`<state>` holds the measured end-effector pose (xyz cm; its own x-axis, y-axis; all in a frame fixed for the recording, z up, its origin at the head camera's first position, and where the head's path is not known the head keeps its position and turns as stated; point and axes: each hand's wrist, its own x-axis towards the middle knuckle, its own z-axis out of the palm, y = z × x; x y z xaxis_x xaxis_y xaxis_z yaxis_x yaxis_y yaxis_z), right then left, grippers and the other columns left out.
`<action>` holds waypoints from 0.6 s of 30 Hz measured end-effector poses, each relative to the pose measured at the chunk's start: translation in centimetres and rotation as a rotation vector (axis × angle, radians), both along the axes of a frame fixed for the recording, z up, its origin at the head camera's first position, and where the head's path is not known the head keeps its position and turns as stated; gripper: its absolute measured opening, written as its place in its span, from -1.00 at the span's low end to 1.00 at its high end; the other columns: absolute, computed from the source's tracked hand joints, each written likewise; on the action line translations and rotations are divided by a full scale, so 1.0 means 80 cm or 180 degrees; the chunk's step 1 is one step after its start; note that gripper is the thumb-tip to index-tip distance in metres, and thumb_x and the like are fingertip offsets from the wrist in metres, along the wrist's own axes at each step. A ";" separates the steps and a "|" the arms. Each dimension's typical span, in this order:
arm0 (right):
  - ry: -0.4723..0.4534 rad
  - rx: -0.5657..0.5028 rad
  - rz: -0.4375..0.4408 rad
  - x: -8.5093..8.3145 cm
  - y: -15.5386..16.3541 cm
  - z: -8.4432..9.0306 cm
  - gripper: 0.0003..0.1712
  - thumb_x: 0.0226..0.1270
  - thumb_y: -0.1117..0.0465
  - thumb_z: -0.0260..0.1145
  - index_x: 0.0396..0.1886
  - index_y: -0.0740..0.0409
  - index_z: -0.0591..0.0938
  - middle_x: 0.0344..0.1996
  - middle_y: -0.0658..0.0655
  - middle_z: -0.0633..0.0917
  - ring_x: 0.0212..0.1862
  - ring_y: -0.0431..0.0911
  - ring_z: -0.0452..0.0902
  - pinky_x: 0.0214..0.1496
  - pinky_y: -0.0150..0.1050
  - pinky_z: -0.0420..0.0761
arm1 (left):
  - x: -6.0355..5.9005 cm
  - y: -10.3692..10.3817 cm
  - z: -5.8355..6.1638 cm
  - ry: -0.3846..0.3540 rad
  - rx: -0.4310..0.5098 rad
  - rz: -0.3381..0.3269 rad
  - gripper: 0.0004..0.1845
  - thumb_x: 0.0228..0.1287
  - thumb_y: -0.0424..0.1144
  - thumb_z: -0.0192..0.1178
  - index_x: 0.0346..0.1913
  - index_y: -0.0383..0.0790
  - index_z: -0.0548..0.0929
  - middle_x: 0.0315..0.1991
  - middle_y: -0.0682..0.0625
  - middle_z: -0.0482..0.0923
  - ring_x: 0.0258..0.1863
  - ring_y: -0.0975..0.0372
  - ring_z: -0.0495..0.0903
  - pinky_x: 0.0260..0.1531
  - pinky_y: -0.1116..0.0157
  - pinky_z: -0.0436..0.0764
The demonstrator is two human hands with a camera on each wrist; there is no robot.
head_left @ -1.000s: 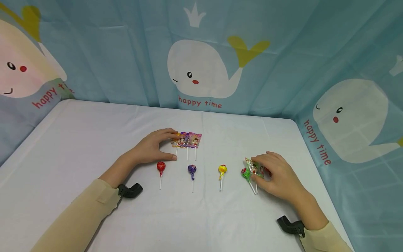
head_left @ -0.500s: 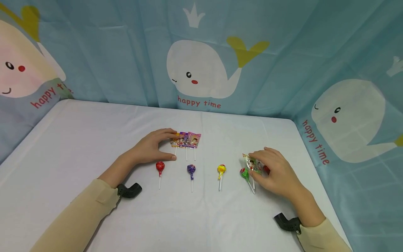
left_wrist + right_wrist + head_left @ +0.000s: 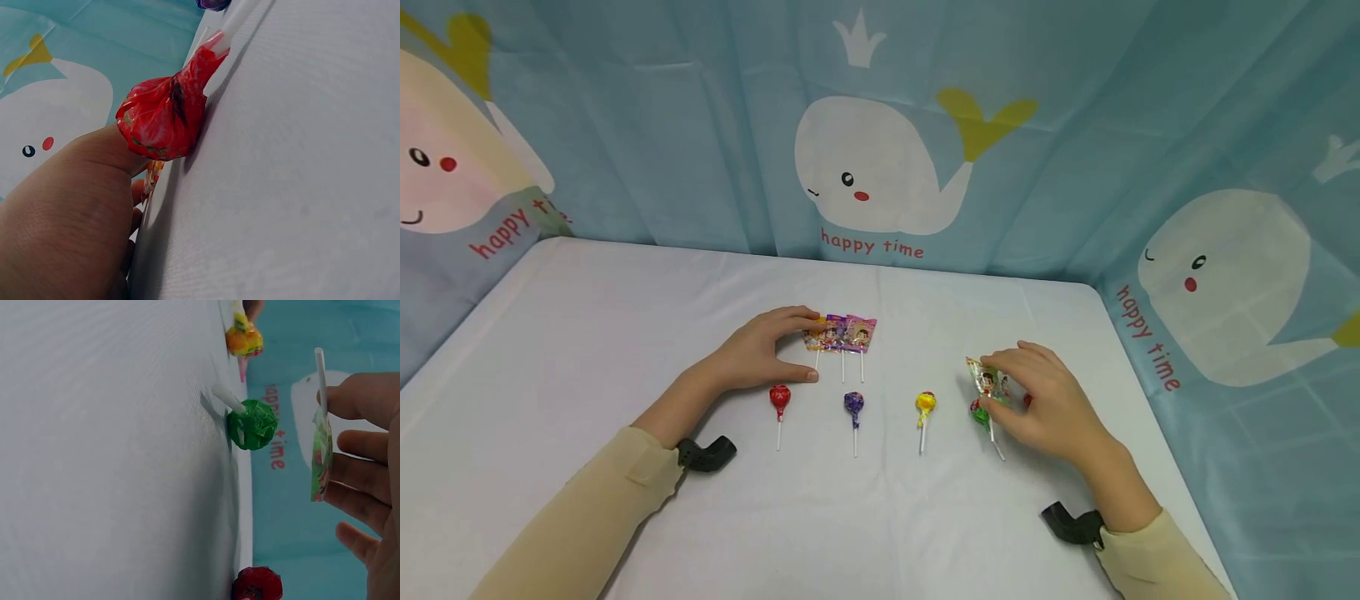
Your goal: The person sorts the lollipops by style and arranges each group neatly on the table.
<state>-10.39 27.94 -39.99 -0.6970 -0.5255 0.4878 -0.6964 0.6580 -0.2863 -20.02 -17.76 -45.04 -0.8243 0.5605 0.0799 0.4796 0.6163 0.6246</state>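
In the head view my right hand (image 3: 1048,404) pinches a flat green-wrapped lollipop (image 3: 322,453) between thumb and fingers. The right wrist view has it raised off the cloth, stick upward in that view. Below it lies a round green lollipop (image 3: 253,425), partly covered by the hand in the head view. My left hand (image 3: 767,346) rests with its fingertips on a flat orange lollipop (image 3: 814,339), its thumb spread apart. Beside that lie a flat purple lollipop (image 3: 835,332) and a flat pink one (image 3: 860,333). A round red lollipop (image 3: 164,115) lies close to the left thumb.
A round purple lollipop (image 3: 853,403) and a yellow one (image 3: 926,403) lie in the middle of the white cloth (image 3: 820,525). Another red lollipop (image 3: 257,584) is mostly hidden behind the right hand. Blue whale-print curtains (image 3: 715,125) border the table's back and sides.
My right hand has moved left and a little farther away, carrying the flat green lollipop across the round green one. The left hand has stayed in place on the flat lollipops.
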 end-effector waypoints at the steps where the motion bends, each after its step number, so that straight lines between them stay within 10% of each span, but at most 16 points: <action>1: 0.0008 -0.0015 0.0003 0.000 -0.001 0.001 -0.45 0.15 0.19 0.66 0.16 0.22 0.78 0.04 0.08 0.83 0.10 0.03 0.75 0.53 0.18 0.42 | 0.000 0.000 0.000 0.0002 0.0000 -0.0001 -0.12 0.15 0.23 0.63 0.53 0.06 0.62 0.59 0.00 0.41 0.64 -0.04 0.25 0.60 -0.24 0.23; 18: 0.0040 -0.0133 0.0091 -0.014 -0.017 0.008 -0.46 0.20 0.19 0.64 0.19 0.19 0.77 0.08 0.06 0.83 0.12 0.01 0.75 0.55 0.18 0.41 | 0.000 0.000 0.000 -0.0016 0.0008 -0.0004 -0.12 0.16 0.24 0.63 0.53 0.09 0.62 0.58 0.03 0.41 0.64 -0.02 0.26 0.61 -0.22 0.23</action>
<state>-11.49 26.55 -39.32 -0.6757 -0.5241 0.5184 -0.7184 0.6256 -0.3041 -20.06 -17.73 -45.06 -0.8240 0.5614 0.0771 0.4772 0.6141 0.6286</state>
